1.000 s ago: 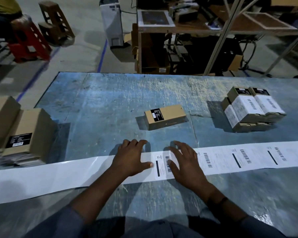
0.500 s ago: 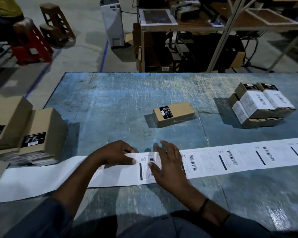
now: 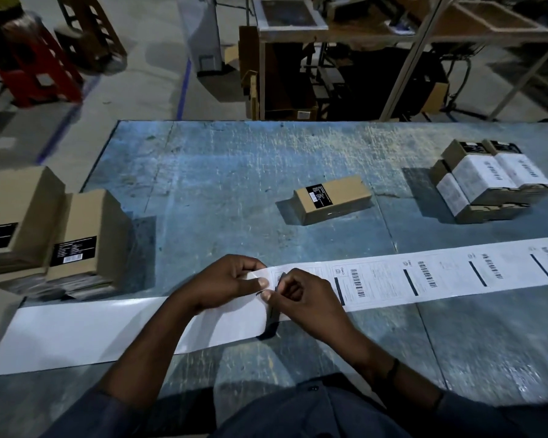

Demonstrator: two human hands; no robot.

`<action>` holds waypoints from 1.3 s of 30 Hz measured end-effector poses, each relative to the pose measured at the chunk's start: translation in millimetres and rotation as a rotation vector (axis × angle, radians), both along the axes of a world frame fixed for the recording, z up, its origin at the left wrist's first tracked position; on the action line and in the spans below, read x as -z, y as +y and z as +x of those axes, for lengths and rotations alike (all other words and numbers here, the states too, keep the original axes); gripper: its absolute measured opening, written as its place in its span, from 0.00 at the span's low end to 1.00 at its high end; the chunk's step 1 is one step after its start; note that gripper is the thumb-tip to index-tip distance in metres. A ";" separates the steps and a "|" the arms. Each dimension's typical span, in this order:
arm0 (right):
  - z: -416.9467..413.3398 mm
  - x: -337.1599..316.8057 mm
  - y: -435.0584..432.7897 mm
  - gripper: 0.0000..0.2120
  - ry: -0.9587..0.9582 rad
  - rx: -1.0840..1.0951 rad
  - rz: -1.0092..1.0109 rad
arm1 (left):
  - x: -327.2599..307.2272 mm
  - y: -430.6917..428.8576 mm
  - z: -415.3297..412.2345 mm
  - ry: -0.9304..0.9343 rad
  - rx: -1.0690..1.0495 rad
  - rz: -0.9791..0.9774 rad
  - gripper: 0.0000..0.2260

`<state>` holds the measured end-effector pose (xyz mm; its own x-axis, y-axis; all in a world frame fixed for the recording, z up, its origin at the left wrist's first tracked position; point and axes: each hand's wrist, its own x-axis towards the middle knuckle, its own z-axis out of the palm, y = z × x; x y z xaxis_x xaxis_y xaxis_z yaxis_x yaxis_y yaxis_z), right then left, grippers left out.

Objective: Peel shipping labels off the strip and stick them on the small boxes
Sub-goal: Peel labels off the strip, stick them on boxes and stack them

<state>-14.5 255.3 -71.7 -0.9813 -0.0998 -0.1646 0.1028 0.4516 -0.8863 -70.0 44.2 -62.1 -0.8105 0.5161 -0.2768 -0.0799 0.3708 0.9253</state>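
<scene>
A long white label strip (image 3: 424, 276) runs across the blue table (image 3: 222, 172), with printed barcode labels to the right and bare backing (image 3: 76, 330) to the left. My left hand (image 3: 225, 282) pinches the backing at the strip's lifted fold. My right hand (image 3: 301, 295) pinches the edge of the nearest label (image 3: 277, 276) and curls it up off the backing. A single brown box (image 3: 332, 199) with a black sticker lies beyond the hands. At the right stands a stack of labelled boxes (image 3: 487, 181).
Unlabelled brown boxes (image 3: 54, 235) are stacked at the table's left edge. Beyond the table are a metal rack (image 3: 418, 42), a red stool (image 3: 35, 74) and a white unit (image 3: 206, 36) on the floor.
Both hands went from lying flat on the strip to pinching it. The strip slid left and its fold lifted off the table, with the label's edge coming up.
</scene>
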 end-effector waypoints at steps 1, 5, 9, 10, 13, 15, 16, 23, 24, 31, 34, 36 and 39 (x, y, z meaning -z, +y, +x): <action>0.3 -1.1 1.1 0.13 0.002 -0.012 -0.006 | 0.6 0.7 1.3 0.018 0.001 0.003 0.05; 2.4 -2.6 3.3 0.10 0.013 -0.039 -0.019 | 4.4 -1.1 7.3 0.100 0.029 -0.022 0.09; 5.9 0.2 1.8 0.10 0.031 -0.041 0.042 | 8.8 -3.3 9.3 0.158 0.045 -0.075 0.08; 6.1 0.4 1.3 0.11 0.041 -0.047 0.062 | 7.7 -3.8 9.2 0.167 0.055 -0.080 0.08; 4.9 -0.7 1.7 0.13 0.104 -0.084 0.162 | -1.4 -7.4 7.1 0.188 0.141 -0.116 0.05; 3.0 -1.9 3.6 0.12 0.168 -0.112 0.225 | -9.0 -10.9 5.7 0.185 0.195 -0.182 0.08; 1.8 -2.8 4.7 0.12 0.204 -0.121 0.248 | -12.5 -11.7 5.3 0.171 0.208 -0.218 0.10; -12.2 -9.7 7.7 0.17 0.130 -0.175 0.248 | -23.4 -3.8 6.9 0.106 0.144 -0.232 0.09; -14.0 -10.6 8.5 0.17 0.102 -0.177 0.236 | -23.1 -3.7 7.9 0.104 0.133 -0.220 0.09; -15.8 -6.8 14.8 0.15 0.011 -0.244 0.050 | -17.9 -4.0 10.9 0.045 0.087 -0.177 0.09; -16.8 -3.0 17.5 0.13 0.002 -0.261 0.033 | -15.4 -4.5 9.1 0.000 0.074 -0.168 0.10; -17.7 -2.4 19.2 0.12 0.011 -0.273 0.036 | -14.7 -3.8 7.8 -0.015 0.071 -0.167 0.10; -18.0 -3.5 22.4 0.13 0.034 -0.287 0.056 | -16.7 -3.9 5.5 -0.029 0.071 -0.179 0.10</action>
<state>-32.6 277.7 -68.2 -0.9194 -0.3657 -0.1452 -0.0655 0.5061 -0.8600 -64.5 40.3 -45.5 -0.7643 0.5121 -0.3920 -0.0735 0.5347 0.8419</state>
